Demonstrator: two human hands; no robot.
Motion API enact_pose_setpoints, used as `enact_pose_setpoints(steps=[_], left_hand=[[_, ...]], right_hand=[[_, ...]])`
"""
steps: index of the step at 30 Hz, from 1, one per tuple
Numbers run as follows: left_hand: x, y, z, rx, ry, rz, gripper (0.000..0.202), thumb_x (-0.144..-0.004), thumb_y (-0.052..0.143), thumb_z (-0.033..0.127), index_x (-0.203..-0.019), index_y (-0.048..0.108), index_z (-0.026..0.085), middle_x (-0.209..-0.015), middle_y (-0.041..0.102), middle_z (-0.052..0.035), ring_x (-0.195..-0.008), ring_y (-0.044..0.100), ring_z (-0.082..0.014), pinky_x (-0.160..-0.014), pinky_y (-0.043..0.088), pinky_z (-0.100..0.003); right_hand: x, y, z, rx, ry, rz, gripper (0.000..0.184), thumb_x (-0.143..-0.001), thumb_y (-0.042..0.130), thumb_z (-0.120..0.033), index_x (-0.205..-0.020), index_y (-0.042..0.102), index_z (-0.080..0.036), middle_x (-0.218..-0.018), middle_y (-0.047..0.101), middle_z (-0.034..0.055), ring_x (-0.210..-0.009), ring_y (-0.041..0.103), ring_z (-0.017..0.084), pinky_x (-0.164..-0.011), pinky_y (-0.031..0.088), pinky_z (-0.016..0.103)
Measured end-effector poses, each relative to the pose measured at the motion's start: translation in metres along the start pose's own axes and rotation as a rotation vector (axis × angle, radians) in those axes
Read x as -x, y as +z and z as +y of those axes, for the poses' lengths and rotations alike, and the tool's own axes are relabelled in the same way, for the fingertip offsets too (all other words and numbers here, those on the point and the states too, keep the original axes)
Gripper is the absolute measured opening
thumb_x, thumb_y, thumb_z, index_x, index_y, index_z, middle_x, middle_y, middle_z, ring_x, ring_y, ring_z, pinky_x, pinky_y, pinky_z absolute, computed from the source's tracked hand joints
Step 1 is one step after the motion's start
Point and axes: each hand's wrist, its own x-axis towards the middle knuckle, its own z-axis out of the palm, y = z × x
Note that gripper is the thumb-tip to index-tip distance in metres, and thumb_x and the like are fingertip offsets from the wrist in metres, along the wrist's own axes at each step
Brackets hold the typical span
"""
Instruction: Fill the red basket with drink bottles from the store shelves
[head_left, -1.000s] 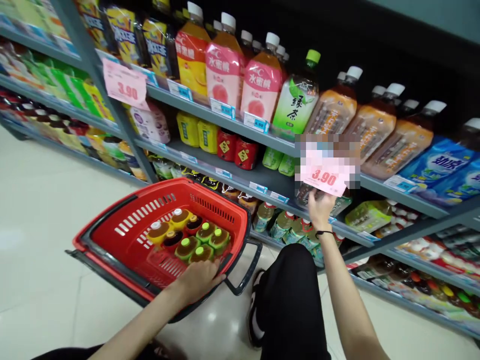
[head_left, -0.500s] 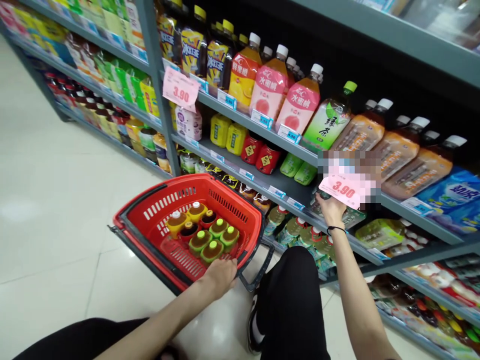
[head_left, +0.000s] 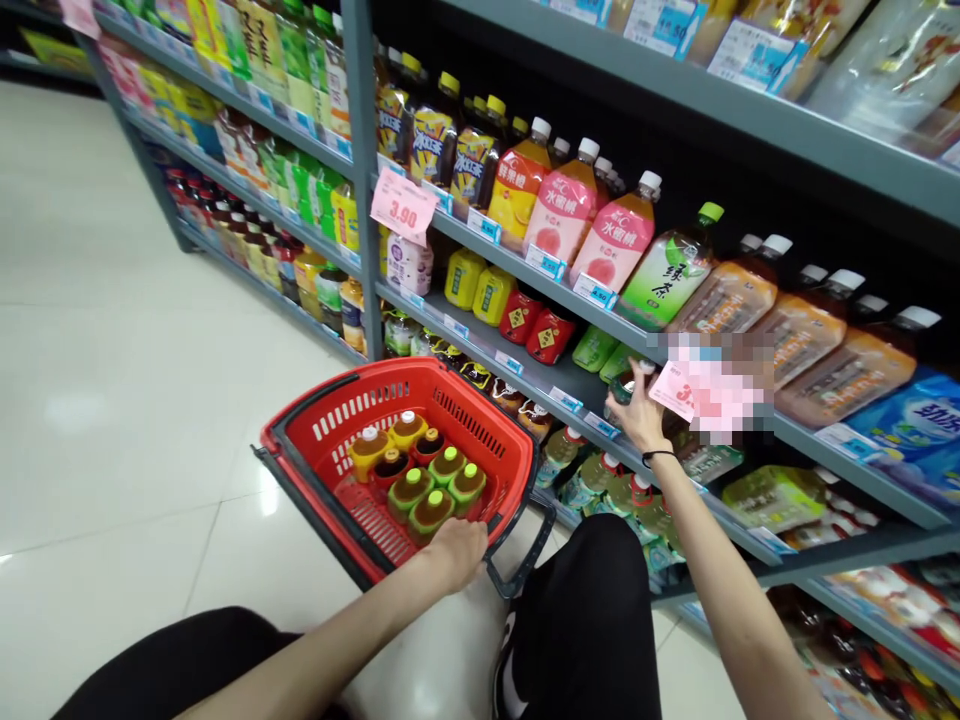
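My left hand (head_left: 454,551) is closed over the near rim of a red shopping basket (head_left: 315,440) on the floor. Several bottles with green, white and yellow caps (head_left: 420,470) stand upright inside it. My right hand (head_left: 638,412) reaches into the middle shelf and is wrapped round a small bottle with a white cap (head_left: 627,385), just left of a pink 3.90 price tag (head_left: 694,392). A black band circles my right wrist.
Grey shelving (head_left: 525,270) runs along the right, packed with large tea and juice bottles (head_left: 616,240), red cans (head_left: 536,325) and small bottles lower down. My black-trousered leg (head_left: 585,620) and shoe are beside the basket. Glossy white tile floor (head_left: 112,400) spreads to the left.
The view has swung up and left, showing more aisle. My right hand has drawn a small bottle out from under the price tag. My left hand stays on the basket rim.
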Motion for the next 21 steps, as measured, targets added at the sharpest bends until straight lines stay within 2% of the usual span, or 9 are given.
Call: enact_pose_setpoints(steps=[4,6,9,12,14,16,17,18,21], left_hand=[[0.001,-0.019,-0.003,-0.015,-0.059,-0.031,0.055,-0.098,0.063,0.036,-0.143,0.063,0.005,-0.13,0.072,-0.0296,-0.124,0.07,-0.0432,-0.103,0.055,-0.051],[0.002,-0.034,-0.009,0.004,-0.092,0.041,0.058,-0.102,0.056,0.036,-0.152,0.054,0.007,-0.146,0.062,-0.0293,-0.14,0.059,-0.0423,-0.111,0.052,-0.053],[0.002,-0.058,-0.019,0.146,-0.137,0.264,0.057,-0.105,0.048,0.035,-0.157,0.044,0.011,-0.159,0.049,-0.0252,-0.15,0.048,-0.0377,-0.116,0.05,-0.051],[0.001,-0.082,-0.026,0.357,-0.13,0.537,0.061,-0.104,0.05,0.037,-0.159,0.036,0.017,-0.161,0.045,-0.0203,-0.151,0.045,-0.0322,-0.119,0.049,-0.049],[0.0,-0.096,-0.027,0.451,-0.115,0.741,0.083,-0.097,0.065,0.045,-0.164,0.024,0.019,-0.167,0.036,-0.0198,-0.158,0.036,-0.0328,-0.128,0.04,-0.051],[0.0,-0.106,-0.027,0.528,-0.116,0.899,0.112,-0.083,0.082,0.049,-0.167,0.013,0.02,-0.172,0.027,-0.0205,-0.162,0.026,-0.0356,-0.132,0.032,-0.053],[0.0,-0.11,-0.028,0.582,-0.131,0.946,0.118,-0.078,0.086,0.046,-0.167,0.013,0.02,-0.172,0.028,-0.0204,-0.162,0.028,-0.0366,-0.132,0.033,-0.052],[0.002,-0.113,-0.03,0.651,-0.16,0.969,0.115,-0.075,0.088,0.041,-0.165,0.019,0.02,-0.169,0.036,-0.0199,-0.157,0.037,-0.037,-0.128,0.039,-0.052],[0.008,-0.116,-0.042,0.857,-0.226,0.959,0.076,-0.071,0.082,0.023,-0.142,0.052,0.018,-0.135,0.068,-0.0131,-0.12,0.069,-0.0316,-0.105,0.057,-0.046]], right_hand=[[-0.007,0.007,-0.029,0.026,-0.251,-0.056,0.066,-0.097,0.059,-0.039,-0.16,0.048,-0.022,-0.149,0.045,0.021,-0.143,0.044,0.039,-0.118,0.038,0.054],[-0.013,0.006,-0.044,0.012,-0.393,-0.082,0.06,-0.1,0.056,-0.037,-0.158,0.052,-0.023,-0.152,0.043,0.0208,-0.148,0.038,0.038,-0.122,0.033,0.057],[-0.022,-0.005,-0.072,-0.052,-0.495,-0.057,0.051,-0.102,0.053,-0.037,-0.152,0.059,-0.026,-0.156,0.042,0.018,-0.154,0.032,0.037,-0.125,0.029,0.059],[-0.023,-0.027,-0.106,-0.176,-0.43,0.012,0.06,-0.098,0.06,-0.043,-0.155,0.055,-0.023,-0.155,0.043,0.0196,-0.151,0.037,0.037,-0.124,0.035,0.056],[-0.015,-0.042,-0.131,-0.292,-0.392,0.041,0.072,-0.096,0.063,-0.047,-0.159,0.047,-0.019,-0.154,0.045,0.0221,-0.147,0.043,0.037,-0.122,0.039,0.053],[0.003,-0.049,-0.157,-0.417,-0.403,0.041,0.081,-0.095,0.064,-0.05,-0.163,0.038,-0.015,-0.154,0.046,0.0228,-0.144,0.046,0.037,-0.121,0.042,0.051],[0.014,-0.049,-0.169,-0.484,-0.419,0.035,0.084,-0.095,0.065,-0.051,-0.164,0.035,-0.014,-0.153,0.046,0.0226,-0.143,0.048,0.037,-0.121,0.043,0.051],[0.025,-0.047,-0.179,-0.552,-0.441,0.019,0.087,-0.095,0.066,-0.052,-0.166,0.032,-0.016,-0.153,0.048,0.0217,-0.141,0.049,0.036,-0.12,0.045,0.05],[0.053,-0.032,-0.202,-0.76,-0.549,-0.004,0.094,-0.09,0.074,-0.057,-0.167,0.03,-0.026,-0.144,0.055,0.0174,-0.136,0.056,0.036,-0.117,0.049,0.053]])
